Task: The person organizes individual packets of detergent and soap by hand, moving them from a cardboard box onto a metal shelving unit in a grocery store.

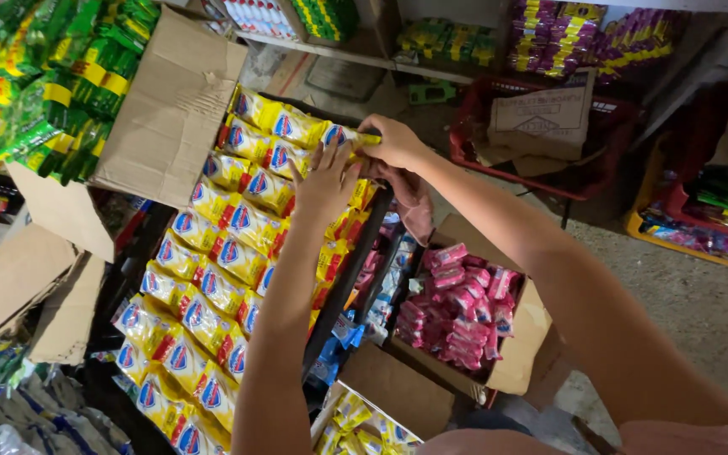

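Note:
My left hand (324,181) lies flat, fingers spread, on rows of yellow sachet packets (212,270) that fill a dark tray (349,270). My right hand (393,141) pinches a yellow sachet strip (343,135) at the tray's far right corner, just above the left hand. Both forearms reach in from the lower right. A pinkish cloth (410,198) hangs under my right wrist.
An open cardboard box of pink packets (461,303) sits right of the tray. Another box with yellow packets (364,421) is below. A carton of green packets (61,76) stands upper left. A red basket (541,135) and shelves of goods lie beyond; concrete floor at right.

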